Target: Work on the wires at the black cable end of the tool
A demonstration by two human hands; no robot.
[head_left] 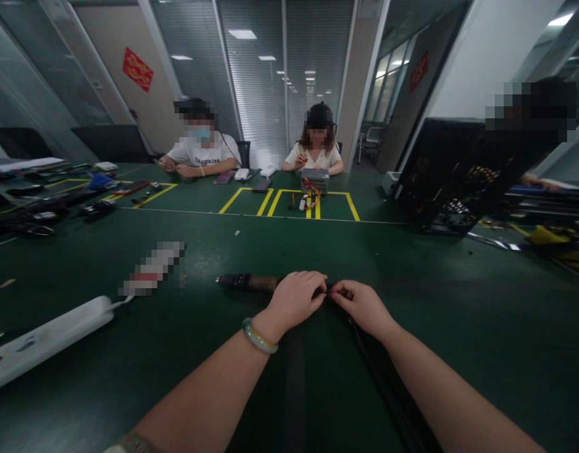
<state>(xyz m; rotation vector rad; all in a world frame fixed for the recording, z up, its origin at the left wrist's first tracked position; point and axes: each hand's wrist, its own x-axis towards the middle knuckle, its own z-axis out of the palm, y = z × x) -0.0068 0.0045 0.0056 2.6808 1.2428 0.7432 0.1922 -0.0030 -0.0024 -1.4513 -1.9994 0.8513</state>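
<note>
An electric screwdriver (249, 282) with a black nose and a brownish body lies sideways on the green table, its bit pointing left. My left hand (296, 296), with a bangle on the wrist, is closed over the rear part of it and hides that end. Close beside it, my right hand (358, 302) pinches a thin dark cable end at the tool's rear. Whether the plug sits in the tool cannot be made out. From there a black cable (371, 362) runs down towards the near edge, beside my right forearm.
A white power strip (48, 343) lies at left, near a blurred-out item (154, 267). Across the green table (190, 358) two people sit, one behind a metal power supply (316, 180) with coloured wires. A black computer case (440, 176) stands at right, near another person. Tools and cables clutter the far left.
</note>
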